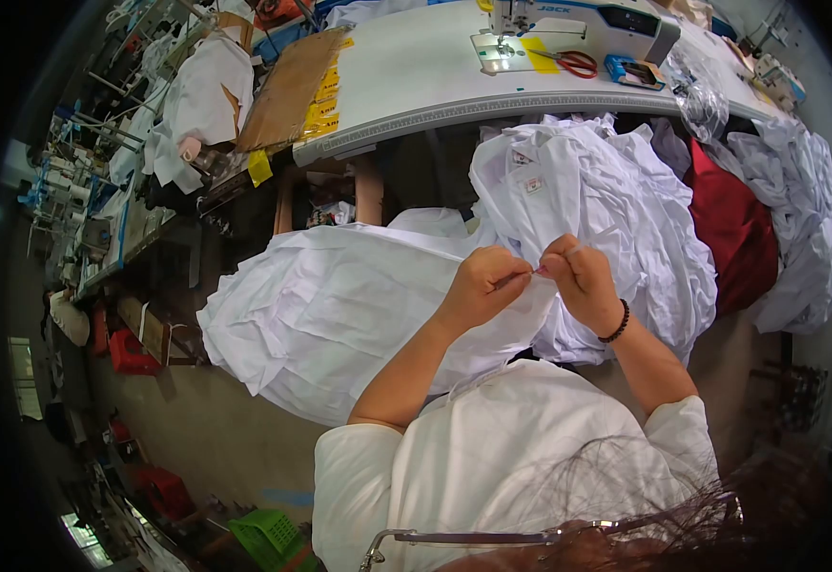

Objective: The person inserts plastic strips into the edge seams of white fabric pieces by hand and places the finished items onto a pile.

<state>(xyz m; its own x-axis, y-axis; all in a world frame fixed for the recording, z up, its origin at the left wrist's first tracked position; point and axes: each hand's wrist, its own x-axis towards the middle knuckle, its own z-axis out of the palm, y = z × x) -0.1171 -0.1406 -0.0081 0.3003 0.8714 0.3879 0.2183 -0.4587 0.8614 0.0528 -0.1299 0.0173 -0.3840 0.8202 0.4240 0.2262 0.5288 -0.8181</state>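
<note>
Over the white garments on the lap, my left hand (pixel 489 284) is closed in a pinch, its fingertips almost meeting those of my right hand (pixel 580 276). A tiny reddish thing shows between the two pinches, too small to name. My right hand is closed as well, with a dark beaded bracelet on its wrist. White cloth (pixel 339 296) spreads to the left beneath my left hand. Behind my right hand lies a large heap of white garments (pixel 616 210), with small labels on one collar.
Ahead stands a white sewing table (pixel 416 76) with a sewing machine (pixel 592 29), red-handled scissors (pixel 578 64) and a blue box (pixel 634 71). Red cloth (pixel 732 229) hangs at the right. A green basket (pixel 268 539) and red stools (pixel 133 353) are on the floor at the left.
</note>
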